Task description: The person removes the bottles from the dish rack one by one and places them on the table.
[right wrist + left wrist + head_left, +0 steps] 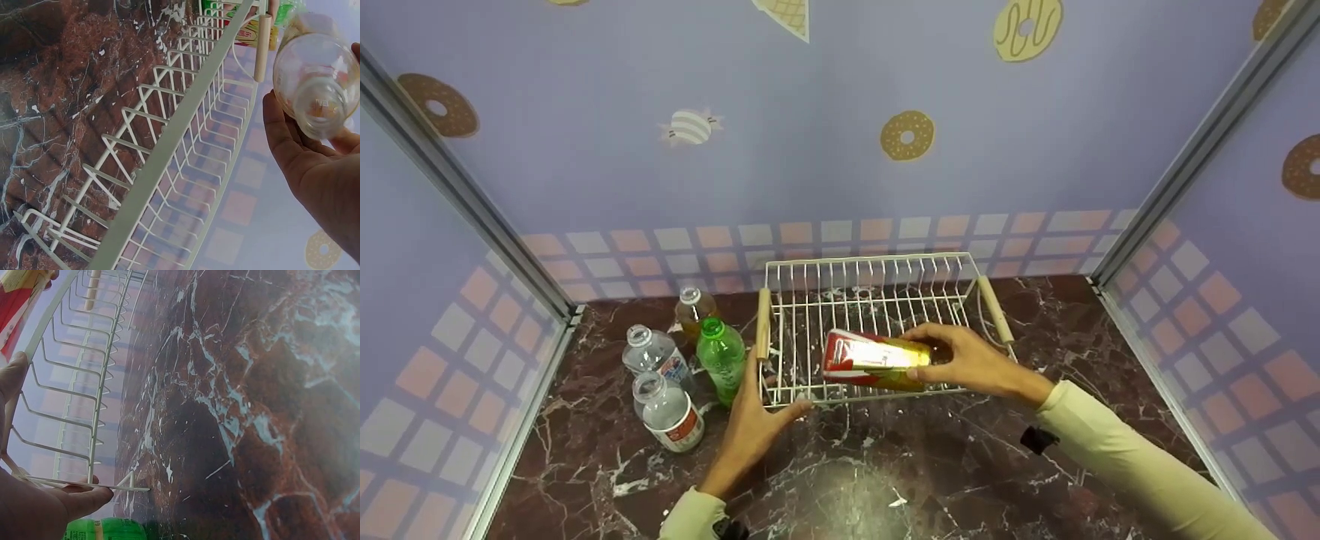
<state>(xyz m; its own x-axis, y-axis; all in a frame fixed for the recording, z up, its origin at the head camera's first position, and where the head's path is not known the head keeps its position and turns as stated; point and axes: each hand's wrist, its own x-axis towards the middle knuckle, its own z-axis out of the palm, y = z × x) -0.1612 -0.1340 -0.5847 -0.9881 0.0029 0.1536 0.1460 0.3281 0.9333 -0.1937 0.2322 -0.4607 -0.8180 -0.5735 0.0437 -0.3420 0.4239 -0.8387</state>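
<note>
A white wire dish rack with wooden handles stands on the dark marbled counter against the back wall. At its front left corner my left hand grips the frame. The left wrist view shows the thumb by the rim and a finger by the lower wire. My right hand holds a clear bottle with a red, white and yellow label sideways above the rack. In the right wrist view the bottle's open mouth faces the camera and the fingers curl round its side.
Left of the rack several bottles stand close together: a green bottle, an amber one, and two clear ones, one with a red and white label. Walls enclose the counter at the back and both sides.
</note>
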